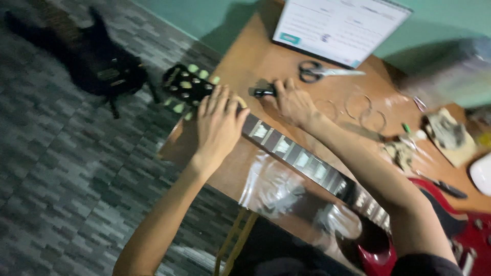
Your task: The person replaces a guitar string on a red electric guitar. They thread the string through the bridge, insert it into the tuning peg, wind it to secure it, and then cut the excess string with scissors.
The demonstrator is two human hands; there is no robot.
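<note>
While the red-bodied electric guitar (463,240) lies across the brown wooden worktop (255,56), its dark neck with pale rectangular inlays (302,158) runs from the body up to the left hand (217,128). That hand lies flat over the neck just below the black headstock with pale green tuner buttons (185,87); fingers are extended and slightly spread, so its grip is loose rather than clenched. Whether the thumb wraps beneath cannot be told. Just beyond the left-hand grip, the right hand (292,102) has fingers curled around a small black cylindrical tool (265,92), holding it near the headstock end. Beyond the right-hand grip lie black-handled steel scissors (319,71) and thin coiled wire strings (358,108). Farther off stands a white-screened laptop (340,28). Below the neck, a clear glossy plastic sheet (271,189) covers part of the surface. To the outer side of the left hand, a black guitar (92,59) rests on the grey patterned floor (61,194).
</note>
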